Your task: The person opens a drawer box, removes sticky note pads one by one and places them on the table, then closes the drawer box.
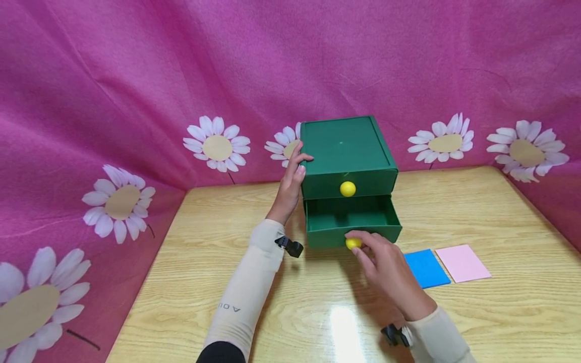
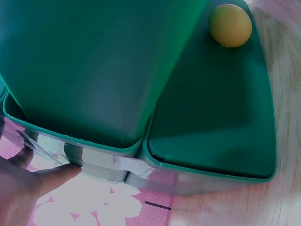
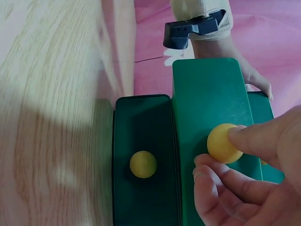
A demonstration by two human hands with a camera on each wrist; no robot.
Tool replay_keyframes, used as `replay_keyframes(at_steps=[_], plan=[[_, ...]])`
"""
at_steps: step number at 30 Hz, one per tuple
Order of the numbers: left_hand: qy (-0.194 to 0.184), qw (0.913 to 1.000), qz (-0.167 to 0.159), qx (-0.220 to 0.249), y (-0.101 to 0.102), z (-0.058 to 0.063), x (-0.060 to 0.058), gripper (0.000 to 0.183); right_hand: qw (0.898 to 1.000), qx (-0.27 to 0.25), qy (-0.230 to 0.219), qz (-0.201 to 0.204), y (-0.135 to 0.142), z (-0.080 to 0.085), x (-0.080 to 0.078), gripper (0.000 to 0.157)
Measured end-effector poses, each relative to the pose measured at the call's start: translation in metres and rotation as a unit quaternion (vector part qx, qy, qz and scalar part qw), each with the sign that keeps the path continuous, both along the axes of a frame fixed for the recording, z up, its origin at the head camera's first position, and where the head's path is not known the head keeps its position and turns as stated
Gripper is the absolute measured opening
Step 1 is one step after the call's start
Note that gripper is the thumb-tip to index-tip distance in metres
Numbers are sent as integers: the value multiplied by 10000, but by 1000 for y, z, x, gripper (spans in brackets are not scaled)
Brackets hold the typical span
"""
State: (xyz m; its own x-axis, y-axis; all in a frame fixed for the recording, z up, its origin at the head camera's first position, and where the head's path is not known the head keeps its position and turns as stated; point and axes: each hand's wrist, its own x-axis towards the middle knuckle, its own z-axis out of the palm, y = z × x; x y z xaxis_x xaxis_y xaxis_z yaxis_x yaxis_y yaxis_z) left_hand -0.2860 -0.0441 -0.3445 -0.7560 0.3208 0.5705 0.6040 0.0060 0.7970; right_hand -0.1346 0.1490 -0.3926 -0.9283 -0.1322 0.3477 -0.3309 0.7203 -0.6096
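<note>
A green drawer cabinet (image 1: 347, 143) with yellow knobs stands on the wooden table. Its middle drawer (image 1: 324, 239) is pulled out, and the part of the inside that shows holds nothing. My right hand (image 1: 388, 264) pinches the yellow knob (image 3: 223, 143) of that drawer between thumb and fingers. Flat against the cabinet's left side lies my left hand (image 1: 290, 186), with fingertips over the top edge. The top drawer (image 1: 322, 187) is closed, its knob (image 1: 347, 189) uncovered. Below the pulled-out drawer, the closed bottom drawer (image 3: 143, 202) shows in both wrist views; the head view hides it.
A blue square (image 1: 426, 269) and a pink square (image 1: 463, 263) lie side by side on the table (image 1: 213, 227), right of the cabinet. Behind the table hangs a magenta cloth (image 1: 272, 60) printed with white daisies. Small black cameras (image 1: 290, 247) are strapped on both wrists.
</note>
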Motion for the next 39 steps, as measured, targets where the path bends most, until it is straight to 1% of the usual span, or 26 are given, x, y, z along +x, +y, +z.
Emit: replay_keyframes(at_steps=[6, 11, 16, 27, 39], plan=[[-25, 10000, 24, 1, 1, 0, 1, 39, 10000, -17, -17, -6, 0, 1, -2, 36], [-24, 9999, 99, -15, 2, 0, 1, 39, 9999, -75, -148, -2, 0, 2, -5, 37], [-29, 9999, 96, -38, 2, -1, 2, 40, 9996, -165, -212, 22, -1, 1, -9, 36], [-84, 10000, 26, -41, 1, -5, 1, 40, 9998, -201, -57, 50, -1, -2, -19, 36], [-66, 10000, -13, 12, 1, -2, 2, 41, 9995, -216, 216, 100, 0, -5, -32, 36]])
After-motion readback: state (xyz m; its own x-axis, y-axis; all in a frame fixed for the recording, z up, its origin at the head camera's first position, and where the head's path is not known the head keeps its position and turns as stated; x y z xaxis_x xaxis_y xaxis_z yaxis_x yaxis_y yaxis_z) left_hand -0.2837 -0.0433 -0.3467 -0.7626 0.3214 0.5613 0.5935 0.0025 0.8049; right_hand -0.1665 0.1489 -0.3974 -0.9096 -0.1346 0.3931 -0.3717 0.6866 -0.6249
